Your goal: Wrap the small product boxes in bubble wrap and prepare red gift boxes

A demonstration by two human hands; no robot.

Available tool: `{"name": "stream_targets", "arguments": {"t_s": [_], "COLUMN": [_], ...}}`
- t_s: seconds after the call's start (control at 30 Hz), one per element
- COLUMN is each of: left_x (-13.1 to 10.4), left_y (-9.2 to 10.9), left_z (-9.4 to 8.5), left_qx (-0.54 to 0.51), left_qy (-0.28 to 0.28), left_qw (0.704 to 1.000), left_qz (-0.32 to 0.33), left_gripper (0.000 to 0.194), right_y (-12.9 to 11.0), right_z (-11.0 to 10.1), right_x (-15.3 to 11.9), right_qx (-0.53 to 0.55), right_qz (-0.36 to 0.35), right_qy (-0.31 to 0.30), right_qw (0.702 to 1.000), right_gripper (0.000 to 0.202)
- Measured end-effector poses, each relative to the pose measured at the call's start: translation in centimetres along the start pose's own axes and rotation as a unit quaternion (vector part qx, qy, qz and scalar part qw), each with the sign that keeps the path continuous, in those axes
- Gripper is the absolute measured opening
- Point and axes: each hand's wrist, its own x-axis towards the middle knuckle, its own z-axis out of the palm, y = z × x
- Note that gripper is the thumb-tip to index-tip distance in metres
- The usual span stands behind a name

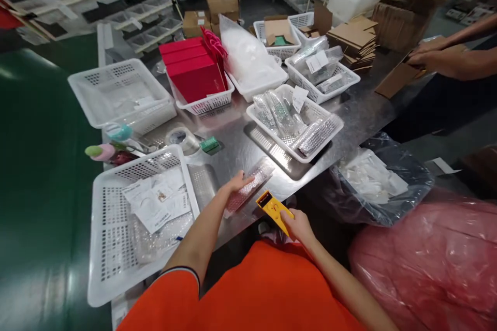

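Observation:
A pinkish bubble-wrap packet (248,189) lies at the front edge of the metal table, with my left hand (238,181) resting on it, fingers stretched out. My right hand (298,223) grips a yellow handheld tool (274,209) with a dark end, held just past the table edge, to the right of the packet and apart from it. Behind the packet is a white basket (254,114) of bubble-wrapped packets with a paper slip. Left of my left hand, a larger white basket (91,248) holds printed papers and clear bubble wrap.
Red boxes (194,70), a clear bag (246,51) and more baskets stand at the back. A tape roll (182,139) lies left of centre. At right are a lined waste bin (373,176), a red plastic bag (430,253) and another person's hands (435,57) holding cardboard.

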Motion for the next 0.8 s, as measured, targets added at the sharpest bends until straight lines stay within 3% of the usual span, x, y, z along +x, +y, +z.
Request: {"name": "stream_targets", "arguments": {"t_s": [0.17,0.3,0.37,0.47,0.63,0.8], "left_x": [0.5,-1.4,-2.2,-2.1,-0.5,-0.1], "left_y": [-0.5,1.6,2.5,2.6,1.4,1.2], "left_z": [-2.4,-0.8,0.4,1.2,0.0,-0.6], "left_qx": [0.061,0.093,0.099,0.095,0.062,0.048], "left_qy": [0.079,0.100,0.101,0.085,0.017,-0.004], "left_qw": [0.994,0.991,0.990,0.991,0.997,0.998], "left_qz": [-0.035,-0.011,-0.024,-0.045,-0.051,-0.043], "left_gripper": [0.064,0.044,0.045,0.051,0.057,0.069], "right_y": [-3.5,-4.4,-4.6,-5.9,-9.5,-10.8], "right_z": [1.2,1.2,1.1,0.9,-0.2,-1.5], "right_x": [3.1,4.0,4.0,3.9,5.1,6.8], "right_qx": [0.001,-0.029,-0.047,-0.058,-0.083,-0.070], "right_qz": [-0.021,-0.009,-0.006,0.009,0.055,0.047], "right_qy": [-0.014,-0.023,-0.026,-0.031,-0.037,-0.039], "right_qw": [1.000,0.999,0.999,0.998,0.994,0.996], "right_gripper": [0.038,0.039,0.039,0.042,0.049,0.044]}}
